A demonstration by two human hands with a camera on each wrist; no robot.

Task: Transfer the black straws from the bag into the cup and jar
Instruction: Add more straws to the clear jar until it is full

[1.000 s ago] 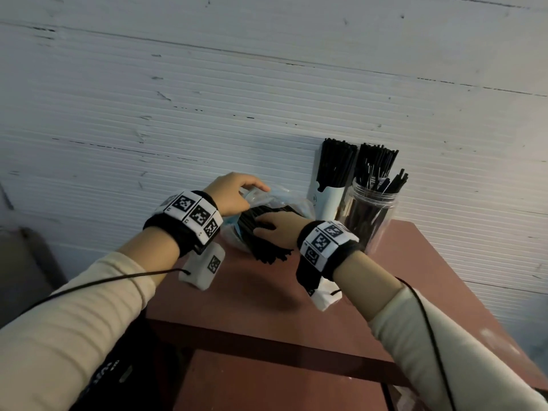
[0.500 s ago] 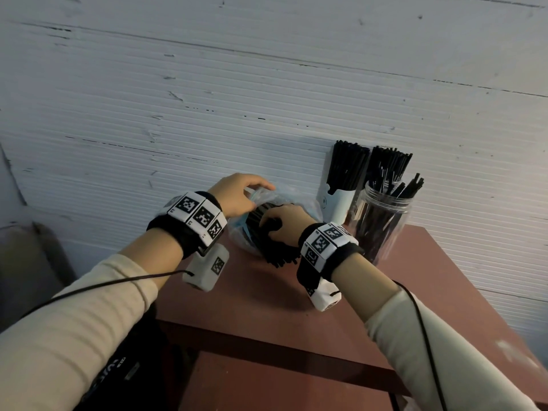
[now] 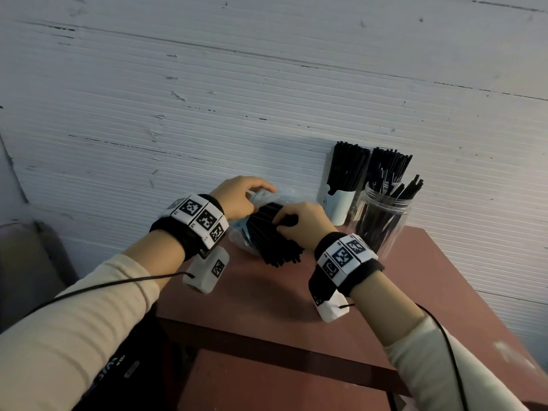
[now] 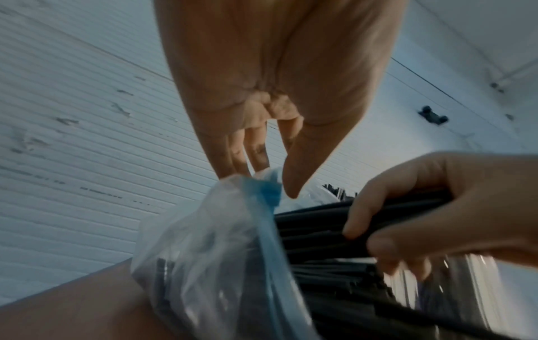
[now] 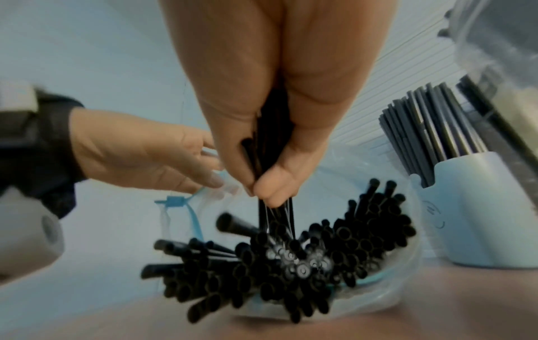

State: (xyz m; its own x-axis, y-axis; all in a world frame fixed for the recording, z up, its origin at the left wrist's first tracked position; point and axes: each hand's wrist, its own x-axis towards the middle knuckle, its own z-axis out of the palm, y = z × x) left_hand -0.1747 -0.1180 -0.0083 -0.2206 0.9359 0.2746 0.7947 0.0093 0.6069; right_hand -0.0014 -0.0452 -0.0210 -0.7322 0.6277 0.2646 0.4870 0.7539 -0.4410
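Note:
A clear plastic bag (image 3: 237, 235) with a blue zip edge lies on its side on the reddish table (image 3: 267, 304), full of black straws (image 3: 281, 247) whose ends poke out toward me. My left hand (image 3: 240, 197) pinches the bag's (image 4: 221, 234) blue top edge between thumb and fingers. My right hand (image 3: 299, 223) has its fingers curled round a small bunch of straws (image 5: 270, 128) at the bag's mouth. A white cup (image 3: 339, 207) and a clear jar (image 3: 382, 221) stand to the right by the wall, both packed with upright black straws.
A white ribbed wall (image 3: 207, 99) runs directly behind the table. The cup (image 5: 477, 218) stands just right of the bag (image 5: 364, 299). The table's front edge (image 3: 267, 351) lies below my wrists, and a dark grey object (image 3: 26, 262) sits at the lower left.
My right hand has gone from lying on the straws to curling round a bunch of them. The left hand keeps its hold on the bag's edge. The head view has drifted slightly.

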